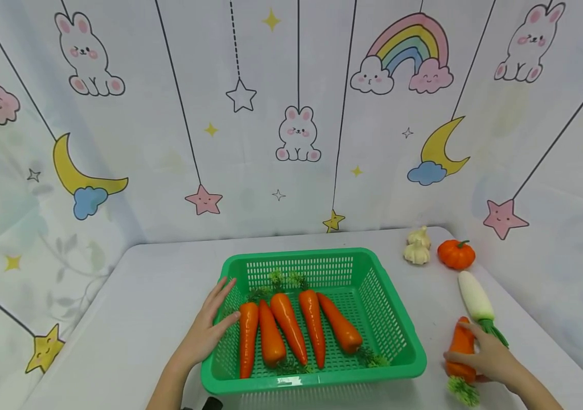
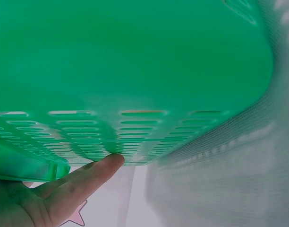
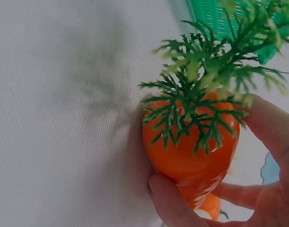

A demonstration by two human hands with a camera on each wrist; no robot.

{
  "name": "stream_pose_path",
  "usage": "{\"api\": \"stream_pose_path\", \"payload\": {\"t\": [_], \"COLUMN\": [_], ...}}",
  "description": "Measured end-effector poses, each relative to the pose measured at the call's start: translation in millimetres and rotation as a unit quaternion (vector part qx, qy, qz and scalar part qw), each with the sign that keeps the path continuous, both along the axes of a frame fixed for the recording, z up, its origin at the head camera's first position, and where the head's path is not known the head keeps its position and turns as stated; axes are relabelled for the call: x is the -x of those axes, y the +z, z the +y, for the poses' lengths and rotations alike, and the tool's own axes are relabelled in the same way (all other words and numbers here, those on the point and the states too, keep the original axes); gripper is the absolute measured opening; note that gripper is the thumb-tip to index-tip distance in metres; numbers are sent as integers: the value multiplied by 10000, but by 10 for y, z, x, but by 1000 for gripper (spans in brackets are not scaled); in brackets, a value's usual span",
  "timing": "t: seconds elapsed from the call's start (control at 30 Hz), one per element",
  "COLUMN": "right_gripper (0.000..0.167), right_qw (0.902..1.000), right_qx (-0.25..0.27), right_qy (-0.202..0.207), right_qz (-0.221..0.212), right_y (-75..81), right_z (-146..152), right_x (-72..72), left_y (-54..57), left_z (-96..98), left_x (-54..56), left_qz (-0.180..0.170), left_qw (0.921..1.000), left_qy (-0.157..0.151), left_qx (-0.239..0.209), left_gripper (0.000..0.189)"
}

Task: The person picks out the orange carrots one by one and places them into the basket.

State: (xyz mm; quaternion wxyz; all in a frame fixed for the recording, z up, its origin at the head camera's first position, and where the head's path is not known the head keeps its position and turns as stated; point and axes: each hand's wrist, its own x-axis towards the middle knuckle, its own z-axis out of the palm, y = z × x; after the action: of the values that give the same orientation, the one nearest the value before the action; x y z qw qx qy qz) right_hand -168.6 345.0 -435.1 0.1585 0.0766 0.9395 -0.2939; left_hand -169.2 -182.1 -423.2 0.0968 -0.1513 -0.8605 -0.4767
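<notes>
A green plastic basket (image 1: 317, 377) stands mid-table with several orange carrots (image 1: 341, 323) lying in it, leafy tops at either end. My left hand (image 1: 208, 326) rests at the basket's left side, its fingers straight and spread over the rim. In the left wrist view, one finger (image 2: 90, 182) lies against the slotted wall. Right of the basket, my right hand (image 1: 491, 354) grips another carrot (image 1: 460, 350) between thumb and fingers. Its leafy top (image 3: 201, 90) points toward the near edge, and the carrot lies low at the white tabletop.
A white radish (image 1: 476, 296) with green leaves lies just beyond my right hand. Farther back are a small orange pumpkin (image 1: 456, 254) and garlic bulbs (image 1: 417, 246). A cloth (image 1: 250, 171) printed with rabbits, stars and moons hangs behind the table.
</notes>
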Motion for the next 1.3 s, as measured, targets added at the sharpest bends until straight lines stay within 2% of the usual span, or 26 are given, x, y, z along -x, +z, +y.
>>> {"api": "stream_pose_path", "payload": {"t": [0.13,0.27,0.37,0.53,0.73,1.03,1.3], "right_gripper": [111,106,99,90,88,84,84], "right_qw": [9992,9968,9949,9936,9900,9758,9675], "right_qx": [333,711,940,1125,1330,1753,1894], "right_qy": [-175,-202,-189,-53,360,1102,1486], "right_qz": [-154,-293,-310,-86,293,701,771], "right_y": [2,41,112,291,574,1002,1259], "right_z": [13,21,12,-15,-81,-312,-638], "right_x": [7,2,0,-5,17,107,199], "left_y": [4,3,-2,-9,-3,10,24], "left_z": [5,5,2,-3,-5,-3,6], "left_x": [1,4,4,1,3,-2,-21], "left_qz": [13,40,50,33,21,37,10], "left_qw": [10000,10000,10000,10000,10000,10000,10000], "left_qy": [-14,-25,-26,-43,-34,-59,-49], "left_qx": [0,-4,9,15,2,-43,-66], "left_gripper": [61,61,60,60,60,61,60]}}
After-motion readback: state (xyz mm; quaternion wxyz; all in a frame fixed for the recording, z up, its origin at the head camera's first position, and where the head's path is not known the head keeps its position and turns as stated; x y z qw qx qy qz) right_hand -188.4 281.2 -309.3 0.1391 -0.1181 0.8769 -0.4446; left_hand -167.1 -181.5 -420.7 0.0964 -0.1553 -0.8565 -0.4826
